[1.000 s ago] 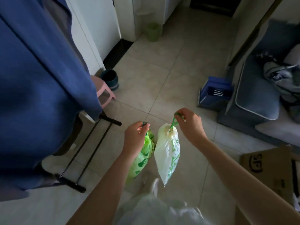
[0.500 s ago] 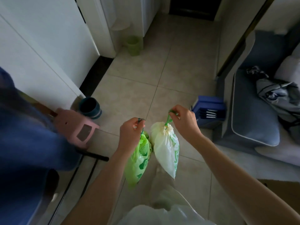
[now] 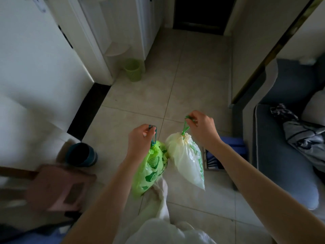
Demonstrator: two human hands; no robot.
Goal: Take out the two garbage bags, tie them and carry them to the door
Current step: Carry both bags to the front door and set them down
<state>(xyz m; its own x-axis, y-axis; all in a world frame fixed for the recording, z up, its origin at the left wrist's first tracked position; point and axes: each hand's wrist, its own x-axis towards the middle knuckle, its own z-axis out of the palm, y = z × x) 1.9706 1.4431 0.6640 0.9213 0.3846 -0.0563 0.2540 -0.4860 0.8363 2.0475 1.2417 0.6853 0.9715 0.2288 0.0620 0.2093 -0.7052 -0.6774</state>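
Both garbage bags are already out of their bins and tied at the neck; what is left, as I judge it, is only the walk to the door. The left hand [image 3: 140, 138] is closed around the dark green drawstring of the bright green bag [image 3: 151, 168], and the right hand [image 3: 202, 129] pinches the green drawstring loop of the pale white bag [image 3: 188, 164] between thumb and fingers. Each bag hangs straight down from its hand, the long axis vertical, clear of the tiled floor [image 3: 193, 81]. The two bags touch each other at their upper sides, in front of the person's light trousers [image 3: 158, 208].

The important relation for the coming move is this: the dark doorway [image 3: 198, 13] lies straight ahead at the far end of the hall, well apart from the hands, and both bags hang almost on the line toward it. The right hand is a little more forward than the left, so the white bag is slightly nearer to the door.

The path between is open floor. A small green wastebasket [image 3: 133, 69] stands at the left wall, a dark blue bin [image 3: 82, 154] and a blurred pink stool [image 3: 59, 187] are near on the left, and a grey sofa [image 3: 281, 147] is on the right. The thin drawstrings carry all the weight, so swinging could strain them.
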